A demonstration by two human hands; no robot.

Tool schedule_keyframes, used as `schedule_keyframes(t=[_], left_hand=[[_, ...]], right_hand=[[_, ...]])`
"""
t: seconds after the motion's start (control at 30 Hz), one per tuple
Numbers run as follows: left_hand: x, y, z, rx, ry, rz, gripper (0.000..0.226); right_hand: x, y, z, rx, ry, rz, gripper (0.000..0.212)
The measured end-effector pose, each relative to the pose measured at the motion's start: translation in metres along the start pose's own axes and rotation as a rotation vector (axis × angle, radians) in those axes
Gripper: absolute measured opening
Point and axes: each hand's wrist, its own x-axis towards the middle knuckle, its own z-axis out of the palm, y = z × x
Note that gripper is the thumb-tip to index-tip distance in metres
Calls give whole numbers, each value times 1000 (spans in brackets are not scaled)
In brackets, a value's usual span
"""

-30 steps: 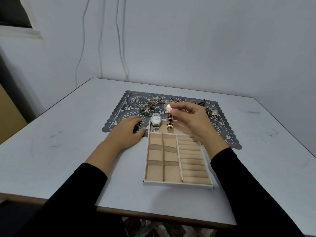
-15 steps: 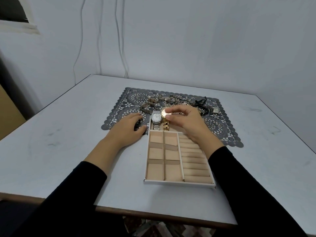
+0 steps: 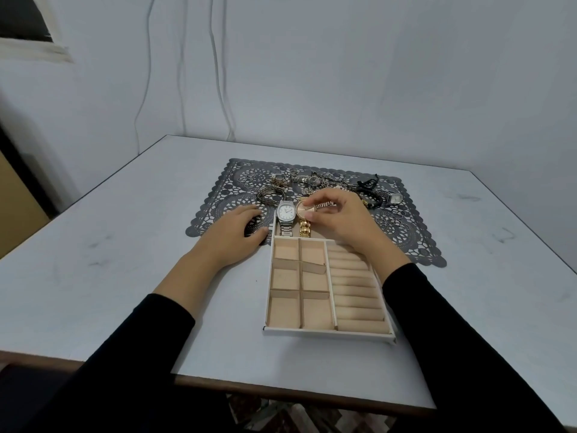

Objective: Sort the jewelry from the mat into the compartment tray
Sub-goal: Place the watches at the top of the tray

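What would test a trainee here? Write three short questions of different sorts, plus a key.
1. True or false: the silver watch lies in the far compartment of the tray.
2. Which of the hands pinches the gold watch? A left, B right.
3. Fill in: the unsorted jewelry lies on the dark lace ____.
Key: 1 true; 2 B, the right hand; 3 mat.
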Motion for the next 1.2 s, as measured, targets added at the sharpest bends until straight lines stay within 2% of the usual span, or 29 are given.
schedule_keyframes(t=[0.3, 0.5, 0.63, 0.73, 0.93, 1.07, 1.2], left_hand=[[0, 0, 0, 0, 2, -5, 54], [0, 0, 0, 5, 6, -6, 54], [-1, 0, 0, 3, 4, -9, 54], [-1, 1, 0, -4, 3, -3, 54], [0, 1, 0, -7, 4, -1, 54], [-1, 1, -1, -4, 2, -1, 54], [-1, 1, -1, -5, -1, 0, 54]], right_hand=[[3, 1, -2, -84, 13, -13, 32], [4, 2, -1, -64, 33, -8, 27], [5, 4, -4, -137, 46, -33, 27], [7, 5, -4, -80, 47, 8, 27], [9, 6, -3, -114, 70, 41, 26], [9, 7, -1, -308, 137, -1, 28], [9, 6, -1, -379, 144, -18, 28]])
